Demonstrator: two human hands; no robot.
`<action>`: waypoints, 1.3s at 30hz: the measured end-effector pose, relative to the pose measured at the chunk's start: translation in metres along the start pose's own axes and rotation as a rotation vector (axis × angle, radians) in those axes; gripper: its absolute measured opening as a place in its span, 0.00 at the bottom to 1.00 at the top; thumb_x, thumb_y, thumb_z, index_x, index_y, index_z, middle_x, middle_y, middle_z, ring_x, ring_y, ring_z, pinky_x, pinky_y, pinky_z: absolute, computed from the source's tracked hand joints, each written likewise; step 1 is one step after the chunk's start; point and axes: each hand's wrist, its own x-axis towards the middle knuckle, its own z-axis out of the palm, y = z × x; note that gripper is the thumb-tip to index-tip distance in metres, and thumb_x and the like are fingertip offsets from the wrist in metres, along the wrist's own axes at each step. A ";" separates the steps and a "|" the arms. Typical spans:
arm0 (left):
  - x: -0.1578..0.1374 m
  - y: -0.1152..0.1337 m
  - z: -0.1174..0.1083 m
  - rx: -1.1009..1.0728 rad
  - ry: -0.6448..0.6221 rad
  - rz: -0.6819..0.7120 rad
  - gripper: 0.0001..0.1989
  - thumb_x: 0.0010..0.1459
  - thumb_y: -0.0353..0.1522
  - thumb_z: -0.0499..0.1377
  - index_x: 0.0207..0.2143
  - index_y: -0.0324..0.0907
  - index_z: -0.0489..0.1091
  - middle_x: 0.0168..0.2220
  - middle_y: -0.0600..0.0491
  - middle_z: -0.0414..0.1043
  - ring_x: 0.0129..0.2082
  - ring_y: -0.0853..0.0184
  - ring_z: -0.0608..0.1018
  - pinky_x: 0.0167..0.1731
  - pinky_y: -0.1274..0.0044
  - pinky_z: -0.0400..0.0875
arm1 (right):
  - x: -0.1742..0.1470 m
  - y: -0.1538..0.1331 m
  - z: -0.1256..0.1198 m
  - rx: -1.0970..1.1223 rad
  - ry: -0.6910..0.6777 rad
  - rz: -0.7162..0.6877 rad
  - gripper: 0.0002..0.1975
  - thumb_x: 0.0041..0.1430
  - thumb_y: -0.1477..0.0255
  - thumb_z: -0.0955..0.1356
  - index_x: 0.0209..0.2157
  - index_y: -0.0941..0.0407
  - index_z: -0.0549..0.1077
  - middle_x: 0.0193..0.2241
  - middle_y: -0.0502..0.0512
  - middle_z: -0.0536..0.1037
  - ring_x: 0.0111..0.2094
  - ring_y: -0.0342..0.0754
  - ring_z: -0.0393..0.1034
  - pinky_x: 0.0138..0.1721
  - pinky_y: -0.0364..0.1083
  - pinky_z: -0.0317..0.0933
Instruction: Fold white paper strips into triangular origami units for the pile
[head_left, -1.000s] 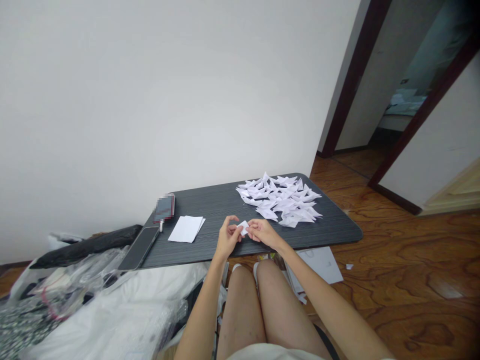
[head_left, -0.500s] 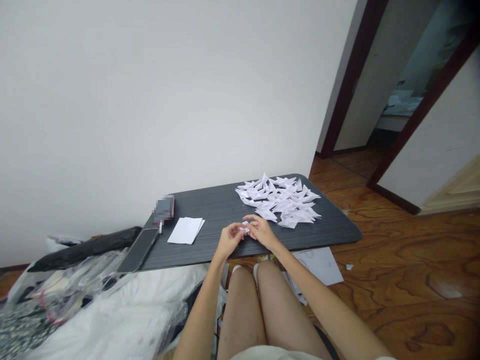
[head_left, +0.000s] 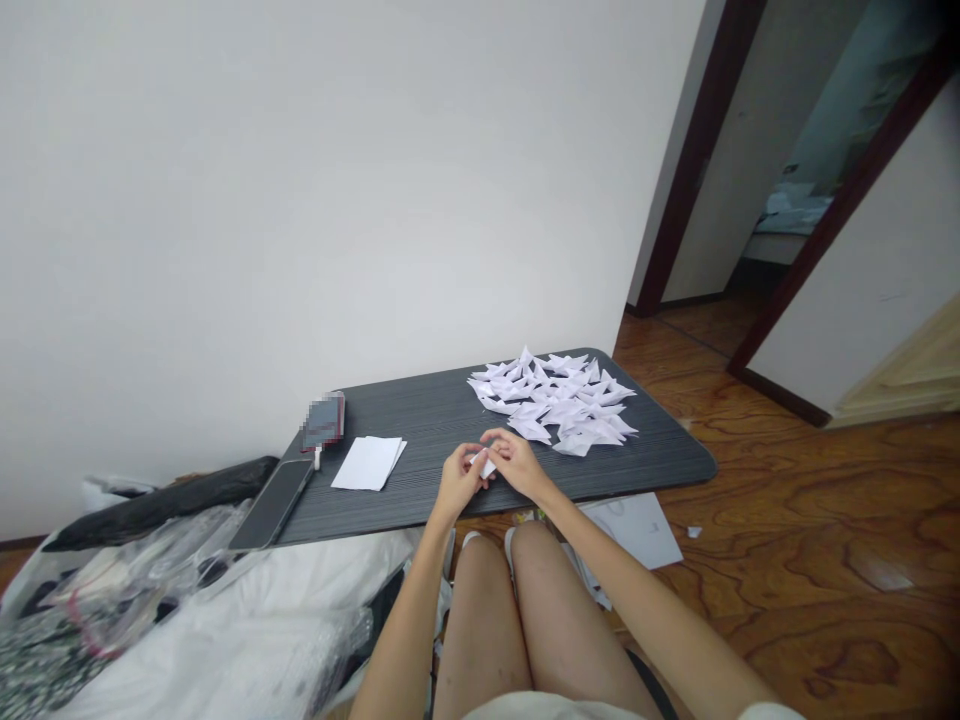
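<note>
Between my two hands, over the front part of the dark table (head_left: pixel 435 420), is a small piece of folded white paper (head_left: pixel 488 467). My left hand (head_left: pixel 459 480) pinches it from the left side. From the right, the fingers of my right hand (head_left: pixel 517 464) are closed on the same paper. Fingers cover much of it, so its exact shape is hidden. Just beyond my hands lies a heap of folded white paper boats (head_left: pixel 559 400). To the left is a small stack of white paper sheets (head_left: pixel 367 463), lying flat.
A blurred-out device (head_left: pixel 324 420) stands at the table's left back, near a dark flat panel (head_left: pixel 281 500). White bags and plastic wrap (head_left: pixel 247 610) lie at the lower left. A white sheet (head_left: pixel 637 530) is on the wooden floor, right of my legs. A wall (head_left: pixel 375 200) rises behind the table.
The folded paper has turned in my fingers and shows a flatter white face. Both hands stay close together over the same spot. The view has shifted slightly.
</note>
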 end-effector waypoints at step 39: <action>-0.012 0.000 -0.002 0.423 0.285 0.368 0.09 0.52 0.34 0.51 0.29 0.39 0.69 0.28 0.51 0.68 0.28 0.70 0.72 0.22 0.81 0.67 | -0.010 -0.007 0.002 -0.647 0.086 -0.287 0.09 0.54 0.73 0.61 0.31 0.58 0.72 0.28 0.55 0.73 0.29 0.44 0.67 0.30 0.41 0.60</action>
